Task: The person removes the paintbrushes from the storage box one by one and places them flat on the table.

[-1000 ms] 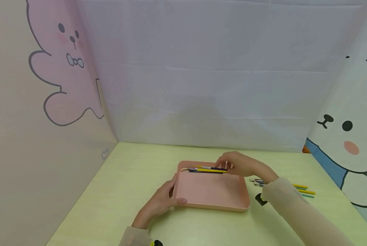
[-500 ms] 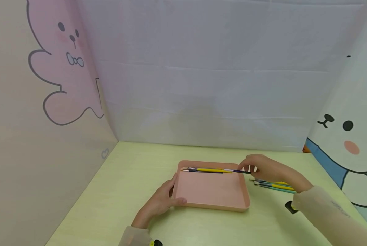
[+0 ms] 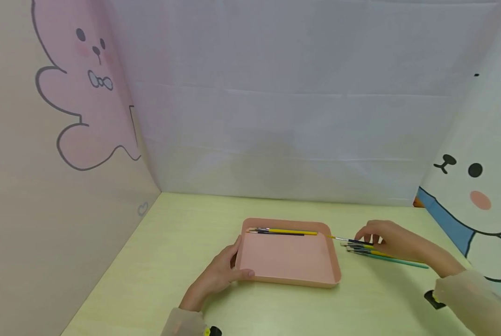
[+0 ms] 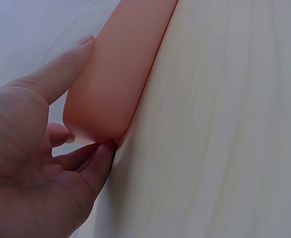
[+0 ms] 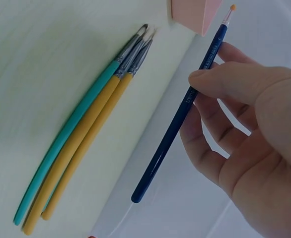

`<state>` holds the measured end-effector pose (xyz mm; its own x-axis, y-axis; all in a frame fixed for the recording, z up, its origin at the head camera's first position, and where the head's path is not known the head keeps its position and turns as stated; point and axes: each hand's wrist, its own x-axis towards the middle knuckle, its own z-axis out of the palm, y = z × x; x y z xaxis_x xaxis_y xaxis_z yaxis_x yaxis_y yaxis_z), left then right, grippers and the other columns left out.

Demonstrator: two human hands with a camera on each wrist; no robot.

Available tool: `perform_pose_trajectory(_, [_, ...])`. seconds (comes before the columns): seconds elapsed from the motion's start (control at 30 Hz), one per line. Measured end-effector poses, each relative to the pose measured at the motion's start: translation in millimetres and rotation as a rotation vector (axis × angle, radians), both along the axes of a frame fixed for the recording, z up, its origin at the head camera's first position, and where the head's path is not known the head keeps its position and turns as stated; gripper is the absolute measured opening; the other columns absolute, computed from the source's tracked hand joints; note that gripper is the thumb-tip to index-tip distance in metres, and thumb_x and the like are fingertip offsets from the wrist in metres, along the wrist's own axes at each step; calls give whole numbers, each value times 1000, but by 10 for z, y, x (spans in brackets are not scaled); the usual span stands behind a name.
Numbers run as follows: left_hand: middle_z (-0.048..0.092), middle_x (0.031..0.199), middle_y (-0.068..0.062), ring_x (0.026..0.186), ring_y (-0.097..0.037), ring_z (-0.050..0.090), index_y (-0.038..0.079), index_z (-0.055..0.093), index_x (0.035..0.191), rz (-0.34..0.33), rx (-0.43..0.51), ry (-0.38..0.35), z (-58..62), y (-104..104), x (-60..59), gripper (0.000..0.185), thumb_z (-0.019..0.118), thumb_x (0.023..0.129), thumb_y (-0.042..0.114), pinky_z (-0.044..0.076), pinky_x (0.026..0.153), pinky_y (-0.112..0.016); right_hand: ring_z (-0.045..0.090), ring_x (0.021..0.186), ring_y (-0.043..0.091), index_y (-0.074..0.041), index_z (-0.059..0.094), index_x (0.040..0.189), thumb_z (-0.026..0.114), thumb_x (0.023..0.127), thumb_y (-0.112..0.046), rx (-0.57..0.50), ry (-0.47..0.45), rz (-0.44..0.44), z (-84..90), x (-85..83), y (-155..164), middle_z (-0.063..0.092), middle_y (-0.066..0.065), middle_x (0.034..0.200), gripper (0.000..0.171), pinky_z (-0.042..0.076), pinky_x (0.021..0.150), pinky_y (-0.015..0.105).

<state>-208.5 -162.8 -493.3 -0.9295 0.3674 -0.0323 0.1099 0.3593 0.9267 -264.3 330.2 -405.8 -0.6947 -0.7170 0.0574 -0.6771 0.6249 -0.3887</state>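
A pink tray point(image 3: 290, 259) sits mid-table, with a yellow brush point(image 3: 292, 231) and a dark brush point(image 3: 281, 234) lying along its far side. My left hand point(image 3: 227, 270) grips the tray's near left corner; in the left wrist view the left hand point(image 4: 51, 148) has its thumb along the tray point(image 4: 120, 69) wall and its fingers curled under the corner. My right hand point(image 3: 365, 239) is just right of the tray and pinches a dark blue brush point(image 3: 353, 241). In the right wrist view the right hand point(image 5: 200, 87) holds the dark blue brush point(image 5: 178, 121) with its orange tip by the tray corner point(image 5: 195, 12).
A teal brush point(image 5: 68, 151) and two yellow brushes point(image 5: 88, 146) lie side by side on the pale green table point(image 3: 179, 242), just right of the tray, as a bundle point(image 3: 380, 255). Cartoon-printed screens stand at the left, back and right.
My right hand has moved right, from over the brushes in the tray to beyond its right edge, taking the dark blue brush with it. The left hand stays on the tray.
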Motion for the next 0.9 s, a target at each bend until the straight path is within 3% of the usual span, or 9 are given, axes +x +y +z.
perform_pose_trajectory(0.17, [42,160,-16,140,-28,50,13,13,172,1,8,-4,5,5,-1,113,89,90,31,37,119,-53,65,85,8,-11,74,121,79,86,13,-22,57,40,-116,18,185,69,-2,106,42,57,66,25])
perform_pose_trajectory(0.37, [42,161,-16,141,-27,50,13,12,172,-5,8,2,-5,3,-10,113,88,90,31,37,119,-53,64,85,3,-9,74,119,71,81,22,-19,73,20,-255,83,340,68,-5,101,50,57,68,27])
perform_pose_trajectory(0.7, [40,161,-19,144,-30,49,11,11,171,-2,1,-6,-4,3,-5,113,88,91,32,37,119,-53,46,79,-1,-10,76,112,76,75,25,-73,153,16,-542,134,538,59,-13,91,51,41,63,23])
perform_pose_trajectory(0.9, [39,162,-19,143,-30,49,11,11,171,-3,3,-3,-8,0,-1,113,88,91,32,38,119,-53,47,78,-2,-11,75,110,78,74,23,-70,168,15,-617,139,544,60,-13,92,49,43,63,23])
